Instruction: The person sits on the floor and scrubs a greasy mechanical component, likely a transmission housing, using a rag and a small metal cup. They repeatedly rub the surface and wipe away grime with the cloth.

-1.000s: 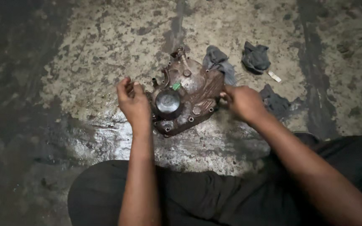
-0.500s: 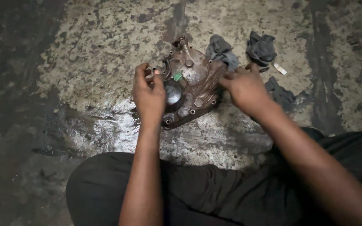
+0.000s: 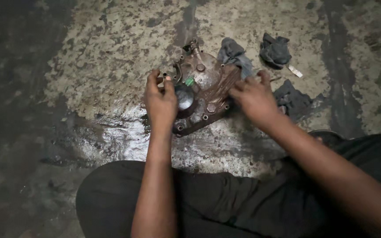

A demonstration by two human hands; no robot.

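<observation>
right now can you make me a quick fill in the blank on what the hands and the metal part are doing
1. The rusty engine cover lies on the ____ floor.
2. The left hand grips the cover's ____ edge.
3. The right hand rests at its ____ edge.
4. Dark ____ lie beyond the cover.

Missing words: concrete; left; right; rags

One rusty engine cover (image 3: 201, 92) lies on the floor (image 3: 106, 48). Three dark rags sit around it: one (image 3: 233, 53) touching its far right edge, one (image 3: 275, 49) farther right, one (image 3: 293, 99) nearer. One small white scrap (image 3: 295, 71) lies among them. Two hands, left (image 3: 160, 103) and right (image 3: 254, 98), are on the cover.
</observation>
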